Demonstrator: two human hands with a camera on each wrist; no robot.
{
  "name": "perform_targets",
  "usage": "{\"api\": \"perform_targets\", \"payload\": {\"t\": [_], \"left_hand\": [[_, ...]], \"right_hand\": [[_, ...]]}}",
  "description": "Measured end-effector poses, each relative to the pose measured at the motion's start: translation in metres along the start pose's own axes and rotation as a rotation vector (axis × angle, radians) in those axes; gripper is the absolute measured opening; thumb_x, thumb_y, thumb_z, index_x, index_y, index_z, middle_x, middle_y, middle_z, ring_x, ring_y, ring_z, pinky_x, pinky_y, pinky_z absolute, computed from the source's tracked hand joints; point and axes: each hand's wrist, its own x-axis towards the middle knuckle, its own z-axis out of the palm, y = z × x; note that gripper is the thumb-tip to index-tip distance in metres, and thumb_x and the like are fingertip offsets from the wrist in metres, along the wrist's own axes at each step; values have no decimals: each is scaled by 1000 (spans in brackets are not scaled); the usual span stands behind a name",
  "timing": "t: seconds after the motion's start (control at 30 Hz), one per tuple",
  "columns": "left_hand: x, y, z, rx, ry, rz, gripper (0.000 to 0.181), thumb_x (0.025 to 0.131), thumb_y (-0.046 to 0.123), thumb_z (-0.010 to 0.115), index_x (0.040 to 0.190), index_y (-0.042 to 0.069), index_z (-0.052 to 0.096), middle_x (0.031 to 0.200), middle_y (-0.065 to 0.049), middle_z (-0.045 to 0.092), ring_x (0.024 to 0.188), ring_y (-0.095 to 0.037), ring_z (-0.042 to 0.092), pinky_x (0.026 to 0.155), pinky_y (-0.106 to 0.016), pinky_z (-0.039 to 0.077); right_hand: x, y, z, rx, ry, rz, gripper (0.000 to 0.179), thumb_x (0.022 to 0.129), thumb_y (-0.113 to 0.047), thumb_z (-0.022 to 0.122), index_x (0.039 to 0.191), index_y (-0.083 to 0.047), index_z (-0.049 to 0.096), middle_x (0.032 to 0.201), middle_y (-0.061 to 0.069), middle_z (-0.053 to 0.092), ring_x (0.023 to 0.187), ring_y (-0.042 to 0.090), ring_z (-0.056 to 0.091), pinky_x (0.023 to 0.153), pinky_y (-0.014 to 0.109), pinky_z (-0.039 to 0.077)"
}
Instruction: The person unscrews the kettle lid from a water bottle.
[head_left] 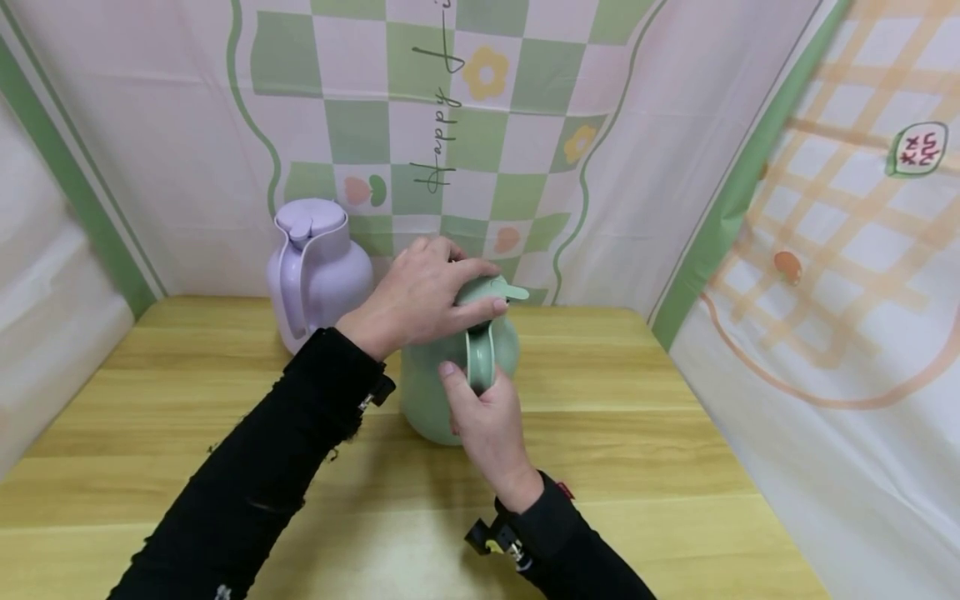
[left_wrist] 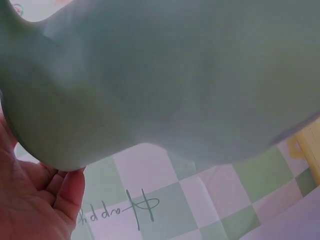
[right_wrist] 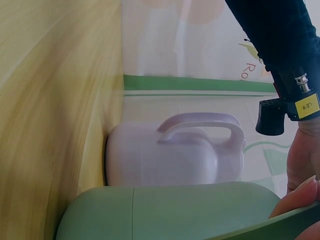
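Observation:
A pale green vacuum jug [head_left: 435, 400] stands upright on the wooden table in the head view, its handle [head_left: 481, 358] facing me. My right hand [head_left: 491, 425] grips that handle, thumb on its left side. Over the top, my left hand [head_left: 423, 292] holds the jug's green lid [head_left: 480, 289] between thumb and fingers, and a small lever sticks out to the right. The left wrist view has the jug's body [left_wrist: 175, 85] large, with the left fingers [left_wrist: 70, 192] bent against its upper end. The lid's underside is hidden.
A lilac vacuum jug [head_left: 330, 283] of similar shape stands behind and left, its lid on. At the back hangs a checked cloth [head_left: 360, 133] with "Happy" lettering; another patterned cloth [head_left: 847, 217] hangs on the right. The wooden table [head_left: 637, 467] extends around the green jug.

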Motion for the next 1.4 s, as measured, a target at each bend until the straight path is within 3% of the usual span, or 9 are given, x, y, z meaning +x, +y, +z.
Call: {"api": "perform_targets", "payload": {"t": [0.2, 0.37, 0.5, 0.63, 0.8, 1.0, 1.4], "left_hand": [[-1, -3, -9, -1, -81, 23, 59, 102, 60, 52, 150, 26, 59, 153, -19, 52, 138, -40, 50, 112, -56, 41], [3, -4, -21, 10, -178, 63, 56, 102, 49, 48, 154, 27, 54, 161, -17, 44, 146, -38, 45, 118, -53, 38], [7, -2, -26, 32, -246, 86, 56, 100, 42, 47, 154, 29, 54, 159, -12, 48, 143, -32, 50, 117, -48, 40], [8, -1, -26, 43, -273, 102, 52, 101, 39, 48, 152, 27, 57, 154, -8, 55, 139, -29, 54, 114, -46, 43], [8, -2, -25, 35, -270, 111, 50, 103, 39, 50, 151, 26, 58, 154, -10, 55, 142, -30, 51, 116, -47, 41], [5, -3, -21, 41, -220, 129, 48, 105, 41, 53, 149, 23, 60, 149, -11, 59, 135, -32, 57, 112, -48, 45], [2, 1, -18, 70, -176, 93, 49, 105, 46, 55, 148, 24, 61, 146, -11, 61, 132, -35, 57, 109, -48, 47]], "right_hand": [[-1, 0, 1, -9, 12, 18, 41, 108, -29, 58, 75, -10, 44, 51, 3, 40, 42, 17, 41, 44, 29, 37], [0, 0, 2, -29, 27, 39, 42, 107, -30, 59, 75, -9, 43, 51, 4, 40, 43, 18, 42, 46, 29, 37], [0, -1, 2, -30, 31, 44, 41, 107, -30, 59, 76, -9, 43, 52, 3, 40, 43, 19, 42, 47, 29, 38], [0, -1, 2, -30, 31, 41, 41, 107, -30, 59, 76, -9, 43, 53, 3, 41, 44, 18, 44, 47, 29, 39], [0, 0, 1, -38, 34, 33, 42, 107, -31, 59, 75, -8, 44, 52, 4, 43, 44, 19, 45, 47, 29, 39], [1, 0, 1, -45, 36, 22, 42, 107, -30, 59, 75, -8, 45, 52, 4, 43, 44, 20, 45, 46, 30, 40], [1, 1, 2, -37, 32, 17, 41, 107, -29, 59, 75, -8, 44, 52, 4, 42, 44, 18, 44, 46, 28, 38]]}}
